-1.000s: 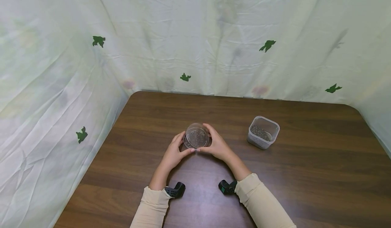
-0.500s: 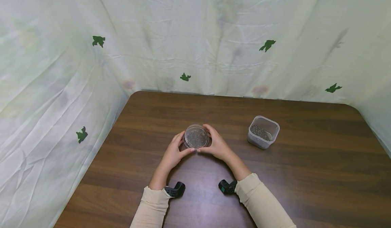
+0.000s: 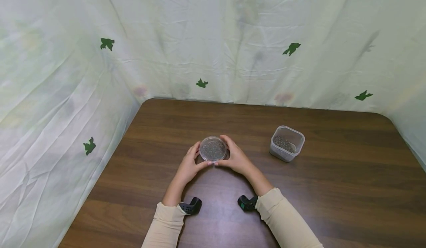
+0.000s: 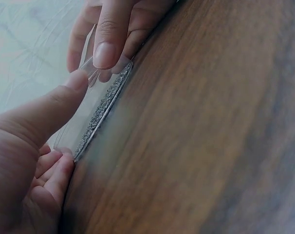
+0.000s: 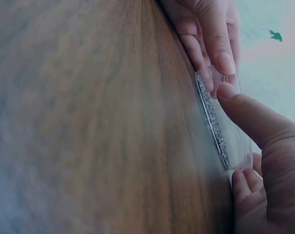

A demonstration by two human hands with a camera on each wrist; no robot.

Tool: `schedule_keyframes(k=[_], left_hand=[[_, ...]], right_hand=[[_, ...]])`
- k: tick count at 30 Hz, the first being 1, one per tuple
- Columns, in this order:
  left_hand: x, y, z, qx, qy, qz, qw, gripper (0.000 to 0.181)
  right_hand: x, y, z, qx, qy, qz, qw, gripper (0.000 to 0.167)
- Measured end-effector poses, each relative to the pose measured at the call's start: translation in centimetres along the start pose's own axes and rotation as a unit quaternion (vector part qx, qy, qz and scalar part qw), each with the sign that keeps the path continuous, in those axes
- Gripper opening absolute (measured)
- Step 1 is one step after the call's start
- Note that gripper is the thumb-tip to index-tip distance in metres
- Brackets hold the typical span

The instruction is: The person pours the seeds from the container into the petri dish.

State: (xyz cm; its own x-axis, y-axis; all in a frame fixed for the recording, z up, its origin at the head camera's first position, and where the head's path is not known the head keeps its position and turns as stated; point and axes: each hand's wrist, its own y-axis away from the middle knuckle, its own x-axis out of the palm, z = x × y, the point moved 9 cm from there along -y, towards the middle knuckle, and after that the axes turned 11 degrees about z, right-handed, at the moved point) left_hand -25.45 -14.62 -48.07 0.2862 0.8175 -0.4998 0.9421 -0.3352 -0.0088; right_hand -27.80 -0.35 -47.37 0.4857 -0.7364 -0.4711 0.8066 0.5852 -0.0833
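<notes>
A round clear petri dish (image 3: 213,150) holding a layer of dark grey granules rests on the wooden table, its clear lid on top. From the left, my left hand (image 3: 189,167) grips it, thumb at the near edge and fingers along the side. Mirroring that, my right hand (image 3: 237,160) grips the right side, fingers reaching toward the far edge. The left wrist view shows the granules (image 4: 102,107) low in the dish and both thumbs close together at the lid's rim. In the right wrist view, the dish wall (image 5: 237,139) stands between my right thumb and fingers.
To the right stands a clear square plastic tub (image 3: 287,143) with more dark granules in it. The brown table (image 3: 332,174) extends around the hands, and a pale curtain (image 3: 219,44) with green leaf prints hangs behind it. Each wrist wears a black device (image 3: 192,206).
The clear lid has moved slightly left and toward me, from sitting off-centre to lining up over the dish. Both hands have stayed nearly in place.
</notes>
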Motion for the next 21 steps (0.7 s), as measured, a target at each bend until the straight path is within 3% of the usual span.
schedule_keyframes(k=[4,14,21], left_hand=[[0.09,0.10,0.19,-0.014,0.004,0.005,0.9999,0.089],[0.10,-0.03,-0.11,0.011,-0.016,0.007,0.9998,0.084],[0.02,0.02,-0.26,0.008,-0.013,0.006,0.9999,0.088]], right_hand=[[0.13,0.04,-0.09,0.013,0.008,0.007,0.9999,0.094],[0.25,0.04,-0.09,0.022,0.036,0.014,0.9990,0.096],[-0.25,0.40,0.50,0.031,0.038,0.012,0.9987,0.087]])
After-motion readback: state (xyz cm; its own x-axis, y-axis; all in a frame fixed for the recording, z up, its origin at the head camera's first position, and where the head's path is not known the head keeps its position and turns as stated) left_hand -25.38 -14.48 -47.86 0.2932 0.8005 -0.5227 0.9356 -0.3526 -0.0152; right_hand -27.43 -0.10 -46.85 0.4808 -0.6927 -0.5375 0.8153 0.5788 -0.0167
